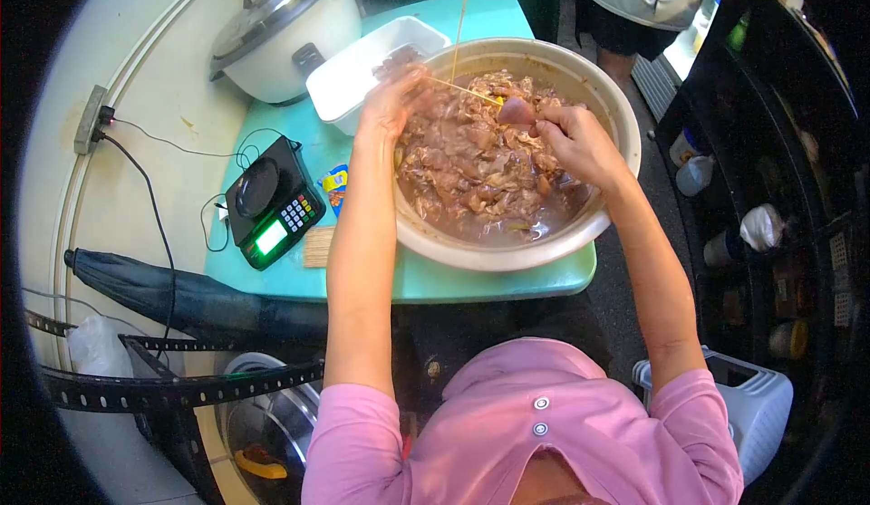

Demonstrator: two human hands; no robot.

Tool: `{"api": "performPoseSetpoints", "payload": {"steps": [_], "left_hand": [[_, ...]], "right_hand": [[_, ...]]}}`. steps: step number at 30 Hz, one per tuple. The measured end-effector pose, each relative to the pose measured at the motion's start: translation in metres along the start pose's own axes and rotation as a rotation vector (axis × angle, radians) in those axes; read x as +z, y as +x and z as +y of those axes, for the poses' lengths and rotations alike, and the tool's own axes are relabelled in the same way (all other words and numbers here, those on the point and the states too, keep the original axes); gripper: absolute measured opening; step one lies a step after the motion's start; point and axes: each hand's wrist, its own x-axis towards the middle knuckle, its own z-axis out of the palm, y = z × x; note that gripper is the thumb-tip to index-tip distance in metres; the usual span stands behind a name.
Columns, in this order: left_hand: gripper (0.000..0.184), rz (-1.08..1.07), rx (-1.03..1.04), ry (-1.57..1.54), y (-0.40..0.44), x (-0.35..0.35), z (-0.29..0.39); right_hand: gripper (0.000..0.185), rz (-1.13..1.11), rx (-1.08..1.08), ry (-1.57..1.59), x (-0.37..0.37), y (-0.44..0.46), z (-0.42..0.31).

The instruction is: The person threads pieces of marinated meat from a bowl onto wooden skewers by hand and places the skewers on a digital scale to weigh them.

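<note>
A large round basin (435,250) holds many slices of raw marinated meat (480,170) in brownish liquid. Over its left rim, my left hand (395,102), blurred, is closed around a thin bamboo skewer (453,86) that points right. At the skewer's tip, above the basin, is a piece of meat (517,112) pinched in the fingers of my right hand (580,143). A small yellow bit shows where tip and meat meet; whether the tip has pierced the meat I cannot tell. Behind my left hand, a white tray (349,75) contains some meat, partly hidden.
A second skewer (463,20) leans upright at the basin's back rim. Left on the turquoise table (489,11) are a digital scale (272,202), a bundle of skewers (317,247) and a blue-yellow packet (335,183). A rice cooker (299,34) stands behind; another person (643,2) is at the back right.
</note>
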Motion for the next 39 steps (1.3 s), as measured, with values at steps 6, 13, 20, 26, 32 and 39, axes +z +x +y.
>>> {"api": "performPoseSetpoints", "payload": {"steps": [6, 13, 20, 26, 32, 39], "left_hand": [[0.018, 0.021, 0.004, -0.025, 0.002, -0.001, -0.001], [0.018, -0.025, -0.021, 0.004, -0.001, 0.002, 0.003], [0.018, -0.099, 0.007, 0.027, -0.003, 0.003, 0.003], [0.020, -0.188, -0.038, 0.013, -0.009, 0.008, 0.006], [0.021, -0.330, -0.026, -0.059, -0.006, 0.005, 0.006], [0.022, -0.281, -0.040, -0.111, -0.012, 0.012, 0.014]], "right_hand": [[0.020, -0.005, 0.011, -0.005, 0.000, 0.000, 0.000], [0.022, 0.003, -0.018, -0.026, 0.000, 0.000, -0.001], [0.023, -0.018, 0.031, 0.021, -0.001, -0.001, -0.004], [0.023, 0.011, -0.047, 0.040, -0.001, -0.002, -0.006], [0.024, -0.059, 0.029, 0.082, 0.000, 0.001, 0.004], [0.024, -0.016, 0.025, 0.103, 0.002, 0.003, 0.003]]}}
